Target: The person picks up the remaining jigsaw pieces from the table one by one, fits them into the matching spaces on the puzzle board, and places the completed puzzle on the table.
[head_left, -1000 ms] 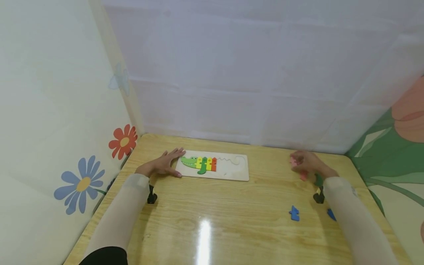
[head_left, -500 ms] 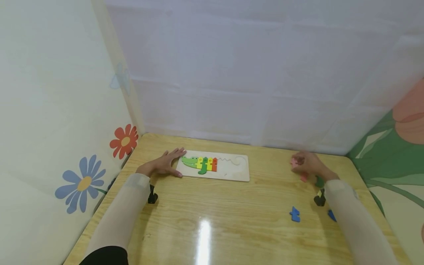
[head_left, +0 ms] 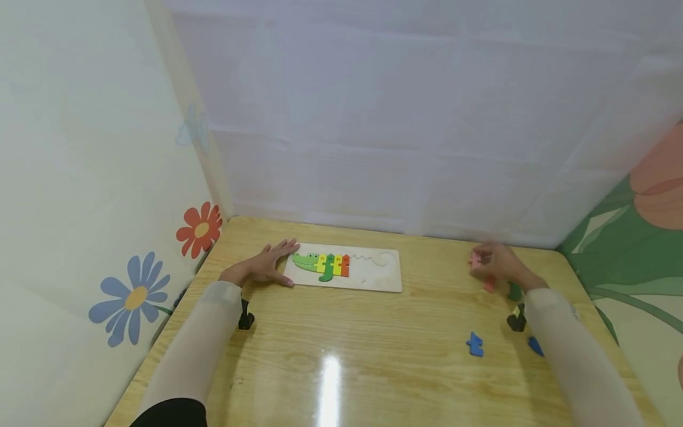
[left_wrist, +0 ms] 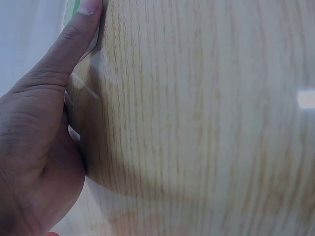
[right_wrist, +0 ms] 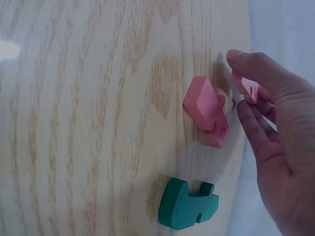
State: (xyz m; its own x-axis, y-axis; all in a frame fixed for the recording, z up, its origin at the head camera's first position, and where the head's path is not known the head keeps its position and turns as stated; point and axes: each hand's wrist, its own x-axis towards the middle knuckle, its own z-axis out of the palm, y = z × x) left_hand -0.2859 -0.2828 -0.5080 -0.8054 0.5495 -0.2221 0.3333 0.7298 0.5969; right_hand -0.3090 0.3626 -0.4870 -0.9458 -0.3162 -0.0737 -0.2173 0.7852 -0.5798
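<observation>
Right hand (head_left: 498, 263) pinches a pink piece (right_wrist: 246, 89) between thumb and fingers, far right of the table (head_left: 405, 356); second pink piece (right_wrist: 199, 105) lies just near of the grip — green piece (right_wrist: 184, 205) farther right. Left hand (head_left: 264, 263) spread wide, touching left end of the puzzle board (head_left: 381, 280). Board holds crocodile pieces (head_left: 329, 264) in its left part (green head (head_left: 304, 261) leftmost, orange strip (head_left: 345, 267) rightmost) — wavy outline (head_left: 368, 257) at right. Blue piece (head_left: 475, 345) lies near right.
</observation>
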